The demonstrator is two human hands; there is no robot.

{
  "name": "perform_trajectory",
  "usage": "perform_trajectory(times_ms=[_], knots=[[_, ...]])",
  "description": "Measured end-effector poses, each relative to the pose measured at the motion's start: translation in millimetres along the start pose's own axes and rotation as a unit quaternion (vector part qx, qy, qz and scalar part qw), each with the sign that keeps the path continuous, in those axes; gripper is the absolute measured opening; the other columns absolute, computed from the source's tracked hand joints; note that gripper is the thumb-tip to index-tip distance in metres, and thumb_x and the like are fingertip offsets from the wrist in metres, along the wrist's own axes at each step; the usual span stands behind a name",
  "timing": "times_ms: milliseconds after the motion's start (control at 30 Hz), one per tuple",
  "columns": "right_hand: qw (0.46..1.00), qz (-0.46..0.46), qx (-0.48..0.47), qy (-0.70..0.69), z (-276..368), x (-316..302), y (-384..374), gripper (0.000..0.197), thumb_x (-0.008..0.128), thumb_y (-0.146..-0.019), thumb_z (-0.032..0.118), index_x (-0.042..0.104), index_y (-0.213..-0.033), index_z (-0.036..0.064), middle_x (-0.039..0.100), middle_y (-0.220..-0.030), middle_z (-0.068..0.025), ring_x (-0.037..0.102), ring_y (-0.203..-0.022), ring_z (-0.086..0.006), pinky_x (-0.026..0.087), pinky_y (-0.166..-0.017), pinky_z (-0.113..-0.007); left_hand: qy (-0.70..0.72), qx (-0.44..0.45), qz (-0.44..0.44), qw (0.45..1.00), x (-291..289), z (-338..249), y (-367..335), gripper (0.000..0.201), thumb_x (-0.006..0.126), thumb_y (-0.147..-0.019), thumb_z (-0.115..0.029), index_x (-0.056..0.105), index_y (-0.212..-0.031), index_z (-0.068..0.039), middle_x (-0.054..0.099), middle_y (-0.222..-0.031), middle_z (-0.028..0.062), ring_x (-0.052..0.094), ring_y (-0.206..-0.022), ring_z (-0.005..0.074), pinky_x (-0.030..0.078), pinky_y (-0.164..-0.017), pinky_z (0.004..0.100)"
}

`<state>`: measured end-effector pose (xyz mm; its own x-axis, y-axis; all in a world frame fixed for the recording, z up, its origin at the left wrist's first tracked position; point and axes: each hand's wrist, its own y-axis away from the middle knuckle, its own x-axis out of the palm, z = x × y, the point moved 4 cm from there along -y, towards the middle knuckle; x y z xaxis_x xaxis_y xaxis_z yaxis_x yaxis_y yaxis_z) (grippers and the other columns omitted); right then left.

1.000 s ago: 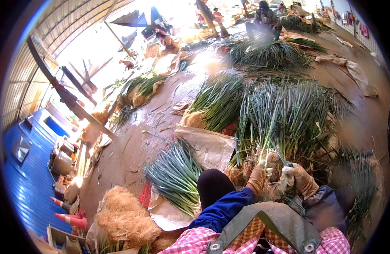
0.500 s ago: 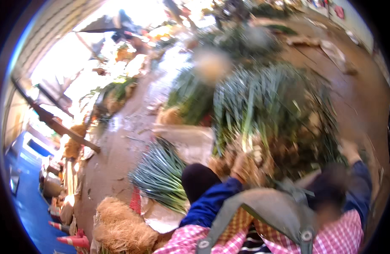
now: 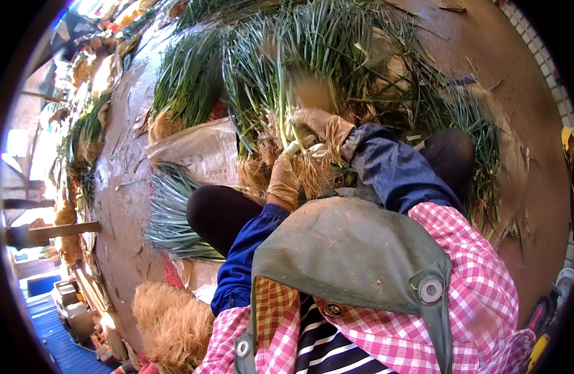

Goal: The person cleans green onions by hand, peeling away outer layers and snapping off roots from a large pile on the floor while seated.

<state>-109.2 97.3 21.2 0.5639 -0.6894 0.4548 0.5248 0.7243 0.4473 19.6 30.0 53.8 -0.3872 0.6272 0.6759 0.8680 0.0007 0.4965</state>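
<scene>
My left hand (image 3: 283,177), in a tan glove, is closed around the white lower ends of a few green onions (image 3: 283,109), above their stringy roots. My right hand (image 3: 324,128), gloved too, curls over the same stalks from the right, its fingertips against the white ends. Pale bulb ends (image 3: 316,150) show between the hands, and brown roots (image 3: 313,176) hang below them. Right behind my hands lies a large heap of green onions (image 3: 337,47), leaves pointing away from me. My bent knees stand on both sides.
At left, a bundle of green onions (image 3: 174,215) lies by a pale woven sack (image 3: 202,153). Another bundle (image 3: 190,78) lies farther back. A tan fibrous root mass (image 3: 168,321) sits at lower left. Loose leaves (image 3: 477,134) lie at right on the brown floor (image 3: 539,206).
My right hand has come in from the far right to the stalks beside my left hand. The view has tilted down, and the heap appears farther left and higher.
</scene>
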Motion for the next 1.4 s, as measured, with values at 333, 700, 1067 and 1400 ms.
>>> perform_trajectory(times_ms=[333, 700, 1067, 1400], knots=[[0.995, 0.084, 0.033, 0.031, -18, 16, -4, 0.018, 0.063, -0.085, 0.017, 0.063, -0.093, 0.0011, 0.059, -0.078, -0.0042, 0.055, -0.066, -0.0101, 0.048, -0.056, -0.022, 0.015, 0.012, -0.057, 0.998, -28, 5, -10, 0.026, 0.047, -0.091, -0.019, 0.055, -0.106, 0.001, 0.064, -0.087, 0.0142, 0.063, -0.065, 0.0219, 0.055, -0.055, 0.0311], [0.721, -0.127, -0.16, 0.662, 9, 36, 33, 0.033, 0.054, -0.085, 0.038, 0.064, -0.087, 0.006, 0.064, -0.08, -0.0126, 0.061, -0.077, -0.0306, 0.046, -0.068, -0.041, -0.005, -0.014, -0.143, 0.99, -35, 16, -24, 0.017, 0.044, -0.091, -0.018, 0.055, -0.095, -0.006, 0.061, -0.073, 0.0065, 0.056, -0.053, 0.0176, 0.048, -0.045, 0.0268], [0.745, 0.172, 0.112, 0.634, -7, -11, 56, 0.025, 0.062, -0.077, 0.029, 0.065, -0.086, 0.0054, 0.066, -0.075, -0.0067, 0.06, -0.064, -0.0136, 0.049, -0.057, -0.029, 0.006, -0.085, -0.033, 0.996, -17, 7, -22, 0.031, 0.052, -0.091, -0.026, 0.06, -0.103, 0.002, 0.044, -0.052, -0.004, 0.04, -0.041, 0.0063, 0.034, -0.037, 0.0196], [0.944, -0.146, 0.068, 0.287, -20, -96, -35, 0.028, 0.061, -0.084, 0.029, 0.061, -0.092, 0.0014, 0.059, -0.062, -0.0052, 0.053, -0.049, -0.0156, 0.043, -0.046, -0.03, 0.029, 0.135, -0.033, 0.99, -12, -18, -46, 0.027, 0.05, -0.085, -0.006, 0.054, -0.107, 0.009, 0.063, -0.09, 0.0179, 0.064, -0.078, 0.027, 0.053, -0.072, 0.0341]])
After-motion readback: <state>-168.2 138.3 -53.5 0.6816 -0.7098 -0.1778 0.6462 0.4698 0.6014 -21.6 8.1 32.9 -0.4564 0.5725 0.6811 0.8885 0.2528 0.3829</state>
